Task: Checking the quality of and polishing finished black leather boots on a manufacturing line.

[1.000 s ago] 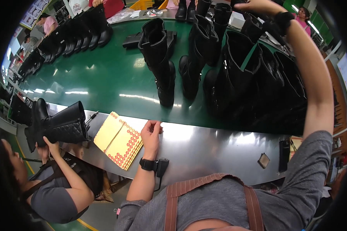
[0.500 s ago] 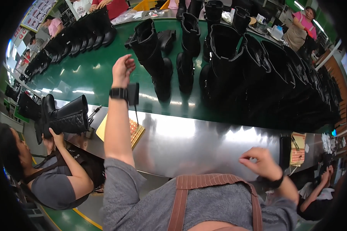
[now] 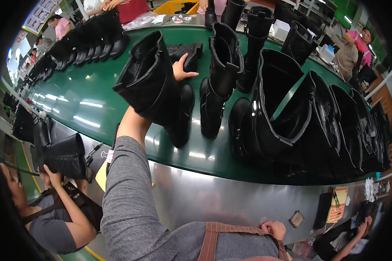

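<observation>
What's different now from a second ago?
The left hand has moved forward from beside the yellow papers and now reaches behind a tall boot, spread open; any touch is hidden. The right hand has come back from the far boots to beside the brown apron. A co-worker at left still holds another boot.

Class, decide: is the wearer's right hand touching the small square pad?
Apart: the head view shows metal tabletop between the right hand and small square pad.
</observation>
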Demonstrator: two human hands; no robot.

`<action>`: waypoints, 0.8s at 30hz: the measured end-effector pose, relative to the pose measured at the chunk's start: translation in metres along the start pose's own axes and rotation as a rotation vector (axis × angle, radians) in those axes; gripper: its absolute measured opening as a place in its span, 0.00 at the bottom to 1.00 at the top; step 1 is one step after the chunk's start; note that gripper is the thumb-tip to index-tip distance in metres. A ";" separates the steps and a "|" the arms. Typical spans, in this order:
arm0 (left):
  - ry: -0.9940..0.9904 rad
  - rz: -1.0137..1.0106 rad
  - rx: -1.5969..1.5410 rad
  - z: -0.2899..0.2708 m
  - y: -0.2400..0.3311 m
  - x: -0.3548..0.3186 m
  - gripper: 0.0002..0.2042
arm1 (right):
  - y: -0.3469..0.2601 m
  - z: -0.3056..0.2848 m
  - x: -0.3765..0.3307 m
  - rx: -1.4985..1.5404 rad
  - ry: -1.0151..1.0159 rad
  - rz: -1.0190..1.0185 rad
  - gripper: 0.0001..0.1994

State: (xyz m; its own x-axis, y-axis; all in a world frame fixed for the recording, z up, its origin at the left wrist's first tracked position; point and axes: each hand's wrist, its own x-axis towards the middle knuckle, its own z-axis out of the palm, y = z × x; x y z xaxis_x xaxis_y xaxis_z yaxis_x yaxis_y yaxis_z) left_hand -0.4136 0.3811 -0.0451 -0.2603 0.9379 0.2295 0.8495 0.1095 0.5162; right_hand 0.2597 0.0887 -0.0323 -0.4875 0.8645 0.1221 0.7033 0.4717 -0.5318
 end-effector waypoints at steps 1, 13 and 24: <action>0.061 0.050 -0.033 0.006 -0.005 0.010 0.48 | 0.001 0.000 0.000 0.022 0.009 -0.008 0.06; -0.047 0.384 0.381 -0.008 0.059 -0.005 0.34 | 0.008 0.004 -0.002 -0.012 -0.059 0.023 0.07; -0.308 0.241 0.253 0.013 0.028 0.003 0.31 | 0.004 0.003 0.001 0.010 -0.038 0.020 0.07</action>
State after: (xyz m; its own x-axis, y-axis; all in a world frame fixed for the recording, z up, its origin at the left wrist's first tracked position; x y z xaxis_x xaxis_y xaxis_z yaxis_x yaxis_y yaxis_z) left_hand -0.3846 0.3909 -0.0407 0.0739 0.9964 0.0426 0.9642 -0.0823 0.2521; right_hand 0.2605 0.0906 -0.0369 -0.4930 0.8664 0.0799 0.7079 0.4528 -0.5420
